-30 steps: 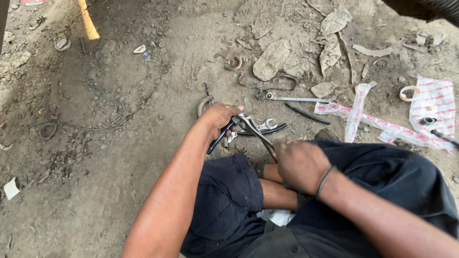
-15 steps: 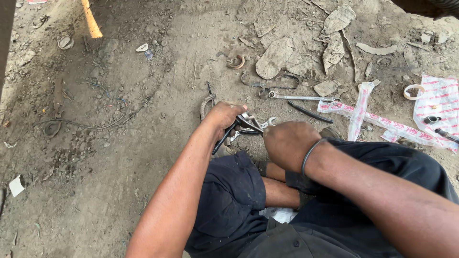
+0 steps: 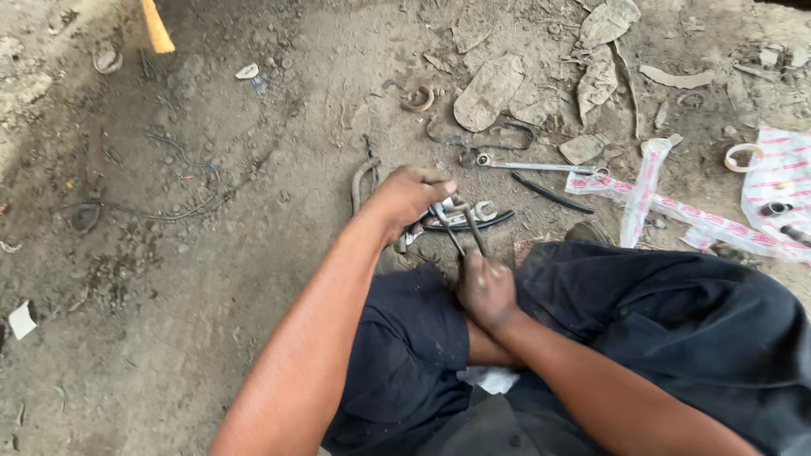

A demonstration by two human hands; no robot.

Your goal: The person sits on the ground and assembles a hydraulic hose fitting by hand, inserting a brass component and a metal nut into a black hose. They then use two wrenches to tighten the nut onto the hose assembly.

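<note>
The person sits on the dirt ground (image 3: 211,279) with legs in dark trousers (image 3: 642,321), and both hands meet over a small pile of metal tools just in front of the knees. The left hand (image 3: 410,196) is closed over the head end of a pair of pliers (image 3: 463,232) and presses down on the small metal parts (image 3: 439,221) below it. The right hand (image 3: 486,287) is clamped around the two dark handles of the pliers, which rise out of the fist toward the left hand. What exactly sits between the plier tips I cannot tell — the left fingers cover it.

Under the hands lies an open-end spanner (image 3: 480,211) and a dark curved strip (image 3: 473,224), both touching the pile. A little farther away, well apart from the hands, a long ring spanner (image 3: 532,166) lies on the ground, and beside it a black rod (image 3: 553,194). To the right there is a red-and-white plastic wrapper (image 3: 676,211) and a roll of tape (image 3: 743,156).

As a judgement: the gripping work is in the middle — the pliers are set and held, but nothing looks separated or put aside yet, so the main part seems still left.
</note>
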